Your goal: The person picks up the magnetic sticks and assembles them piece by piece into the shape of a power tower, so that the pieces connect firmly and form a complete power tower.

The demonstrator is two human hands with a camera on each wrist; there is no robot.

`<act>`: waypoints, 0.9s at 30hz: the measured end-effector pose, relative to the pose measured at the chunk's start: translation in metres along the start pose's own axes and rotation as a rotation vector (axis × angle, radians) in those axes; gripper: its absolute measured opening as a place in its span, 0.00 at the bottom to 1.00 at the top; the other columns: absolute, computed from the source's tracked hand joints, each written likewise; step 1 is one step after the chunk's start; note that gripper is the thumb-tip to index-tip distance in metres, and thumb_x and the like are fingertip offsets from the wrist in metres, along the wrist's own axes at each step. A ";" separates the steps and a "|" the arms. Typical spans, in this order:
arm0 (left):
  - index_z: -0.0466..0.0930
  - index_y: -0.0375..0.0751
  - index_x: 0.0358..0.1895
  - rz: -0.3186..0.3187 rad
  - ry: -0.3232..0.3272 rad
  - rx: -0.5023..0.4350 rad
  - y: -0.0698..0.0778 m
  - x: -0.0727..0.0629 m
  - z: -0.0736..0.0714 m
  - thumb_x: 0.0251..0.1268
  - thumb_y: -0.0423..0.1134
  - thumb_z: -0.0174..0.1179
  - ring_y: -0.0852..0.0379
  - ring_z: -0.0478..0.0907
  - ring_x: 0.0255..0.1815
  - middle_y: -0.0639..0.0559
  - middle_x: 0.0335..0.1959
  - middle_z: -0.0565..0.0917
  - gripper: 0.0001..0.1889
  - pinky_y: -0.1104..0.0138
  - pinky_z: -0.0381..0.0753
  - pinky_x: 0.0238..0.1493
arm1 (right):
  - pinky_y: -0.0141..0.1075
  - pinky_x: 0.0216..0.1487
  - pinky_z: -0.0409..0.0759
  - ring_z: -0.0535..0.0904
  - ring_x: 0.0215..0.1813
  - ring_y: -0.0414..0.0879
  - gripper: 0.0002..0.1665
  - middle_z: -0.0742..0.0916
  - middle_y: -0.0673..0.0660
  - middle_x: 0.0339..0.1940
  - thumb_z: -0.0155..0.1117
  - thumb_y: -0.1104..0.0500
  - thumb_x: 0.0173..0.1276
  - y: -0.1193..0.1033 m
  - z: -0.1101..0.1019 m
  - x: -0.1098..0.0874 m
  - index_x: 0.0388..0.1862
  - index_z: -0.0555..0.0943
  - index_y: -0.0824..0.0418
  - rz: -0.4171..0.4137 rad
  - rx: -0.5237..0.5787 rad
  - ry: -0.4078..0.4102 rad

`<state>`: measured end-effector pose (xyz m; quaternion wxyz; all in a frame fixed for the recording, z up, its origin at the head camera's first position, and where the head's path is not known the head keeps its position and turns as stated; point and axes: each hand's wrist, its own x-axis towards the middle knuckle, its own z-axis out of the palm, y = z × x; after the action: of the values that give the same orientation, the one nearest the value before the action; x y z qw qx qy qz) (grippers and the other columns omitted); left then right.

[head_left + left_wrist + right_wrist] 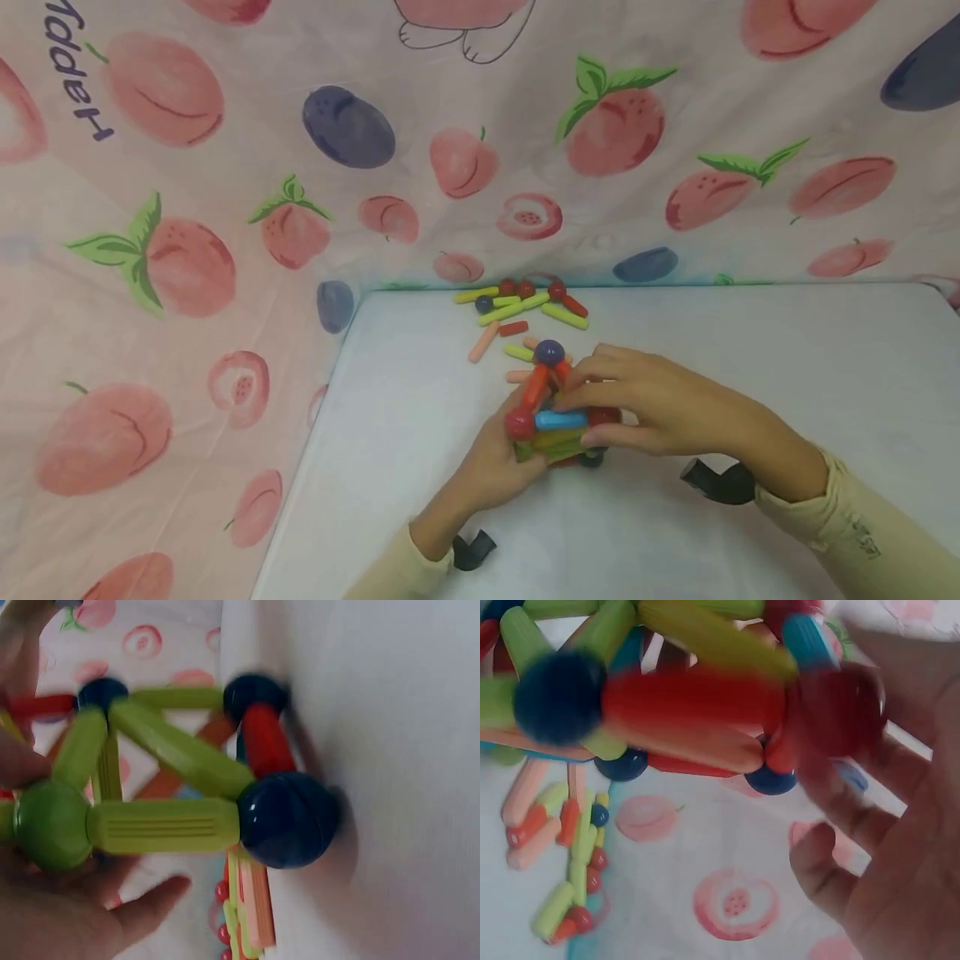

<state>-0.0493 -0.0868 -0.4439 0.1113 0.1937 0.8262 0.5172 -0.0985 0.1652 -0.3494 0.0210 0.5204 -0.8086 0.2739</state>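
Note:
Both hands are on a frame built of magnetic sticks and balls, held above the table. My left hand (491,462) grips it from the left, thumb low on its near side. With thumb and fingers, my right hand (645,400) holds its right end, around a dark red ball (844,709). A light blue stick (561,420) runs between two red balls at the near top edge, and a purple ball (550,352) tops the frame. In the left wrist view, yellow-green sticks join a green ball (52,825) and a dark blue ball (288,820). The fingers hide some joints.
Loose yellow-green sticks (564,316), a pink stick (483,342), red sticks and several balls lie on the white table (390,467) beyond the hands. Behind the table's far edge hangs a fruit-print cloth (420,108). Black straps (723,482) show at the wrists.

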 end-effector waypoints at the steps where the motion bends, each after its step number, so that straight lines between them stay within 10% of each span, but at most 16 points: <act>1: 0.58 0.65 0.76 -0.015 -0.023 -0.004 -0.001 -0.001 -0.002 0.55 0.33 0.63 0.64 0.76 0.58 0.64 0.64 0.77 0.44 0.62 0.78 0.65 | 0.31 0.48 0.83 0.77 0.52 0.33 0.19 0.84 0.37 0.54 0.73 0.52 0.68 0.003 -0.001 -0.002 0.57 0.84 0.42 0.022 0.042 0.013; 8: 0.77 0.48 0.62 -0.050 -0.146 0.004 -0.008 -0.005 -0.011 0.58 0.34 0.60 0.63 0.76 0.44 0.59 0.47 0.83 0.26 0.68 0.79 0.53 | 0.36 0.40 0.83 0.81 0.41 0.40 0.11 0.89 0.47 0.44 0.65 0.59 0.73 0.071 0.008 0.003 0.52 0.86 0.52 0.403 0.067 0.181; 13: 0.76 0.51 0.64 -0.039 -0.214 0.036 -0.011 -0.006 -0.011 0.58 0.32 0.58 0.65 0.75 0.48 0.62 0.51 0.83 0.27 0.65 0.77 0.64 | 0.44 0.48 0.85 0.83 0.47 0.48 0.15 0.89 0.54 0.48 0.65 0.58 0.73 0.127 0.051 0.019 0.57 0.84 0.59 0.573 0.049 0.009; 19: 0.76 0.53 0.63 -0.025 -0.253 0.006 -0.013 -0.006 -0.011 0.58 0.31 0.58 0.65 0.75 0.47 0.63 0.50 0.84 0.27 0.66 0.76 0.65 | 0.48 0.59 0.84 0.83 0.55 0.48 0.20 0.88 0.51 0.52 0.68 0.52 0.72 0.145 0.102 0.054 0.59 0.85 0.55 0.562 0.128 -0.150; 27: 0.76 0.54 0.63 -0.003 -0.257 -0.009 -0.015 -0.005 -0.013 0.59 0.31 0.59 0.64 0.77 0.47 0.63 0.51 0.84 0.26 0.68 0.77 0.63 | 0.37 0.46 0.80 0.74 0.43 0.46 0.10 0.79 0.53 0.39 0.72 0.52 0.66 0.146 0.121 0.080 0.41 0.89 0.55 0.392 -0.304 -0.245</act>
<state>-0.0526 -0.1054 -0.4517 0.2179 0.2564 0.8031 0.4917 -0.2288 0.0873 -0.4883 -0.0524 0.3743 -0.9221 0.0836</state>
